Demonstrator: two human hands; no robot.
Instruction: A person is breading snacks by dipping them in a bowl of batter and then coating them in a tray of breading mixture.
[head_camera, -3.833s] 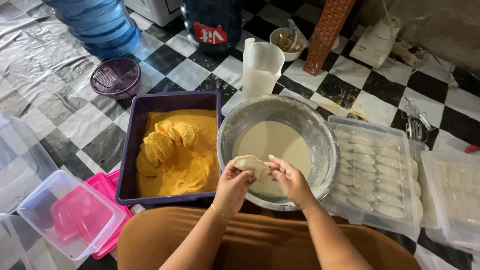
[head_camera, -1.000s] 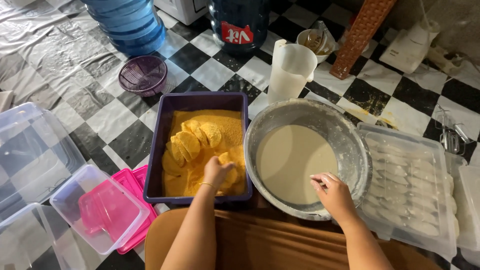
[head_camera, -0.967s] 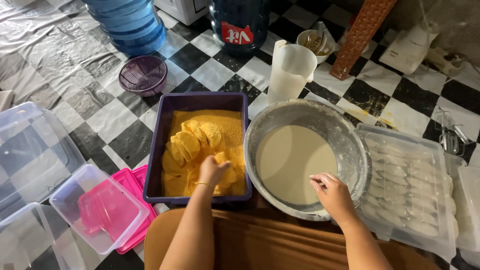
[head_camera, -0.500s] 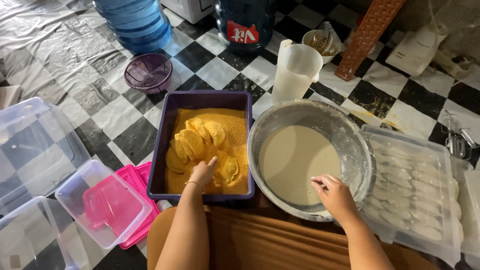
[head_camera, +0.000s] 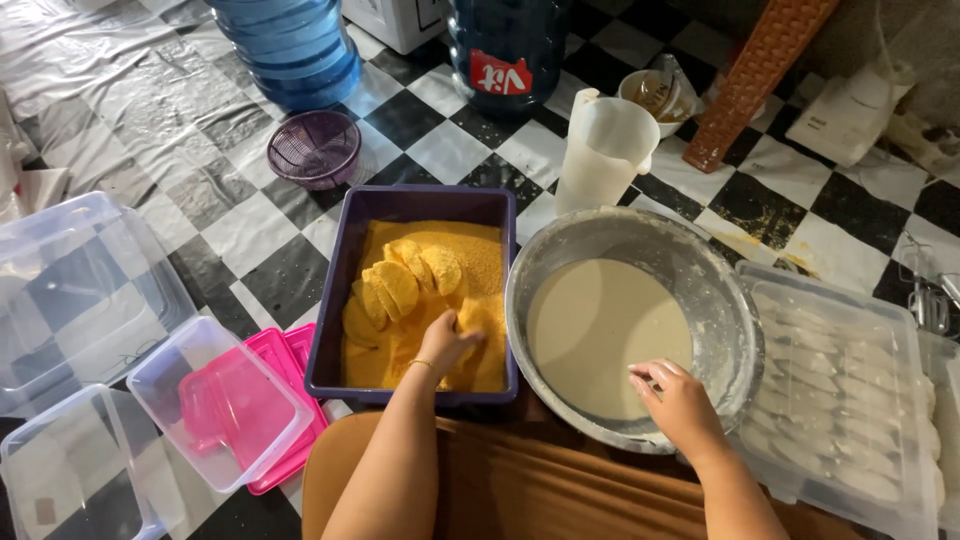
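In the head view, the left hand (head_camera: 447, 342) is in the middle of the frame, down in the purple tray (head_camera: 412, 203) of yellow crumbs (head_camera: 480, 262), fingers closed on a coated piece (head_camera: 472, 318) (all yellow). Right of it, the right hand (head_camera: 677, 400) hangs over the pale batter (head_camera: 600, 325) in the metal bowl (head_camera: 640, 232), fingers loosely curled, holding nothing.

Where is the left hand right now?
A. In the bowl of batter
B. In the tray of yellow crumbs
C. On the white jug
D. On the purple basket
B: the left hand presses on a coated piece in the yellow crumbs of the tray, while the right hand is at the bowl of batter.
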